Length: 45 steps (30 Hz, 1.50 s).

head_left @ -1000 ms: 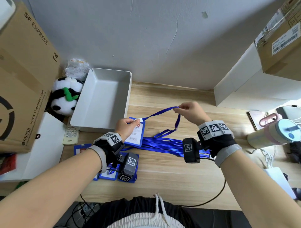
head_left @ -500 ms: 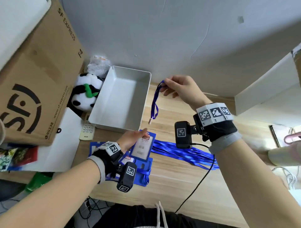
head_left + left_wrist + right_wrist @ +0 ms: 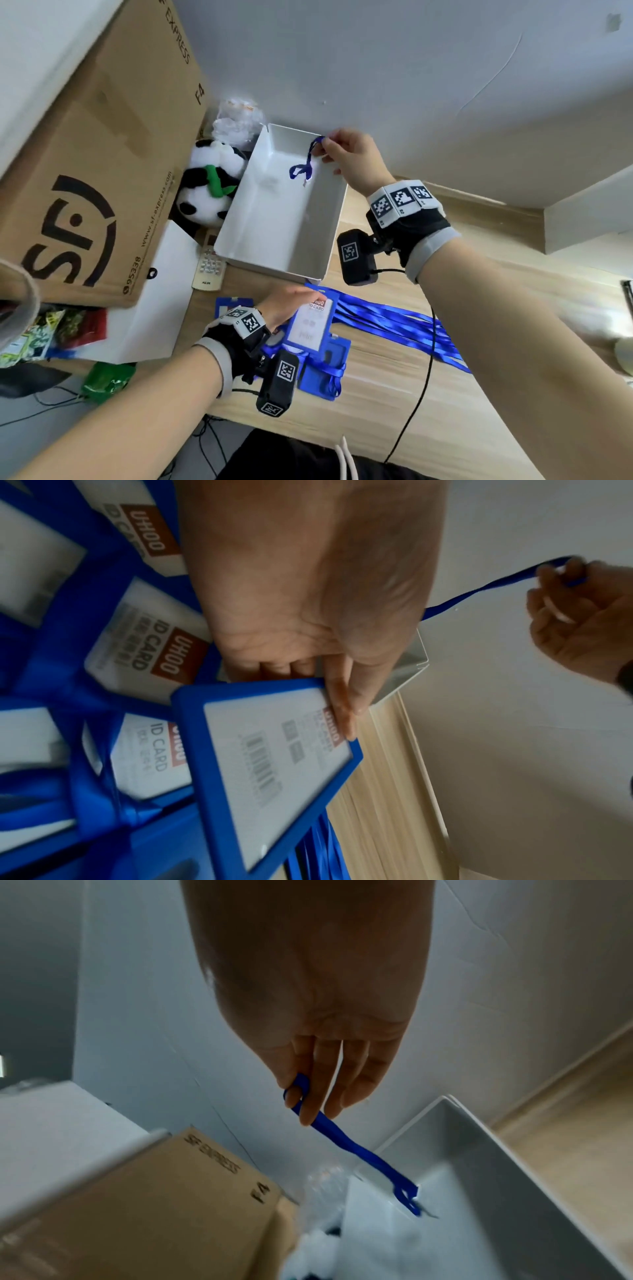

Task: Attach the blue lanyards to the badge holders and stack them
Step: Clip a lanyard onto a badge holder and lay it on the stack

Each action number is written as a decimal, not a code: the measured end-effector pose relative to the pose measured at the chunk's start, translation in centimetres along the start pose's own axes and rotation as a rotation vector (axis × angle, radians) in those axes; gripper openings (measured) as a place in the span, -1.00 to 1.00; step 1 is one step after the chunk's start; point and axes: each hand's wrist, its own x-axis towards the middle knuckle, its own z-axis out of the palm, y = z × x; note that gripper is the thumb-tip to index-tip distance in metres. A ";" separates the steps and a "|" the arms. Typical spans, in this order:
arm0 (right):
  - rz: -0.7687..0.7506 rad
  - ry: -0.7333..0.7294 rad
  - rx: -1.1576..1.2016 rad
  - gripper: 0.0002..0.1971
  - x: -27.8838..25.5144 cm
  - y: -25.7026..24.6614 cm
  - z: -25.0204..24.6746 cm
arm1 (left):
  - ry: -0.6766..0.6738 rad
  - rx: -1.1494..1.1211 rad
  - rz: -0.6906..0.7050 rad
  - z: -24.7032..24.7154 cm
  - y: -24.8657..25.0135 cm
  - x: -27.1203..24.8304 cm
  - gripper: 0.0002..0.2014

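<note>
My right hand (image 3: 327, 150) pinches the top of a short blue lanyard strap (image 3: 308, 164) over the far end of a white tray (image 3: 236, 219). The strap's lower end touches the tray floor (image 3: 407, 1196). My left hand (image 3: 298, 303) holds a blue badge holder (image 3: 310, 327), thumb on its face (image 3: 342, 712) and fingers underneath. Below it lies a stack of blue badge holders (image 3: 325, 371) with lanyards on them. A pile of loose blue lanyards (image 3: 394, 323) lies on the wooden table to the right.
A large cardboard box (image 3: 85, 171) stands at the left, with a panda plush (image 3: 209, 185) and a remote (image 3: 209, 267) beside the tray. A white box (image 3: 589, 219) sits at the far right. A black cable (image 3: 424, 377) crosses the table.
The strap ran between both hands at the badge holder; now it hangs from my right hand alone, carried left and away over the tray. My left hand keeps the holder.
</note>
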 end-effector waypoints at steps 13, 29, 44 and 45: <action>0.360 -0.433 -0.250 -0.74 -5.6 9.3 2.8 | -0.008 -0.141 -0.036 0.4 0.1 0.4 -0.82; 0.911 0.295 0.134 -0.81 -21.7 21.0 -10.3 | -0.031 0.053 0.056 11.5 2.2 2.5 -0.53; 1.209 0.793 0.069 -0.64 -29.2 26.9 -15.7 | 0.014 0.260 -0.040 18.4 3.3 3.7 -0.53; 1.208 0.793 0.060 -0.67 -29.0 26.7 -15.8 | 0.017 0.263 -0.044 18.5 3.3 3.8 -0.53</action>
